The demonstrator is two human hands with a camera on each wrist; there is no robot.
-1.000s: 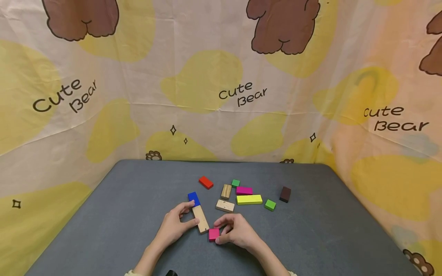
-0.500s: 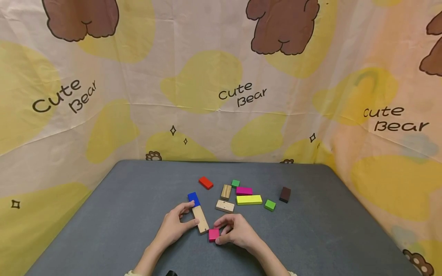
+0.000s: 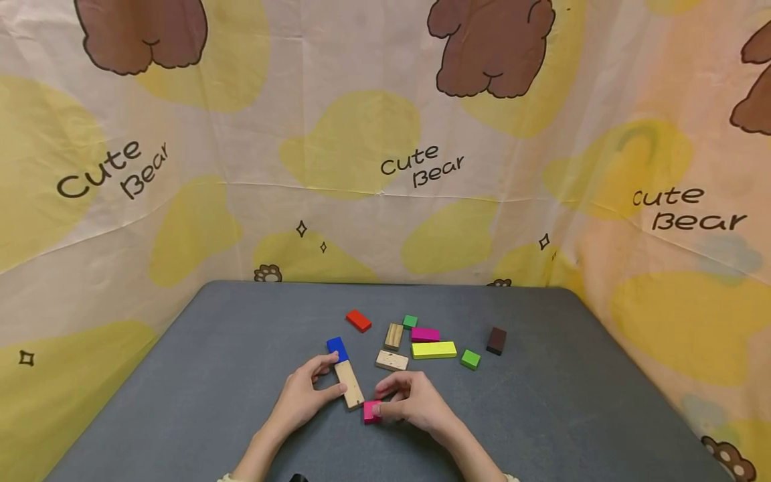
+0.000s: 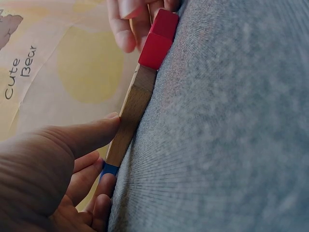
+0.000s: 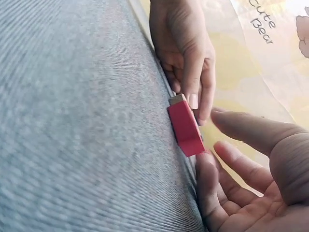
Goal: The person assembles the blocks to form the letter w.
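A blue block (image 3: 337, 348) and a longer plain wooden block (image 3: 349, 385) lie end to end on the table. My left hand (image 3: 307, 391) rests beside them, its thumb touching the wooden block and a fingertip at the blue one. In the left wrist view, fingers partly hide the blue block (image 4: 110, 169). A pink block (image 3: 369, 416) meets the near end of the wooden block. My right hand (image 3: 415, 405) is at its right, with the thumb over its top and the other fingers loosely bent. The right wrist view shows the thumb apart from the pink block (image 5: 186, 128).
Beyond the hands lie a red block (image 3: 359, 320), two small wooden blocks, a dark green block (image 3: 410, 322), a magenta block (image 3: 425, 334), a yellow block (image 3: 434, 350), a bright green block (image 3: 470, 359) and a dark brown block (image 3: 496, 341). A printed cloth (image 3: 337, 147) hangs behind the grey table.
My right thumb has moved from the right side of the pink block to above its top. The left hand and the blocks stay where they were.
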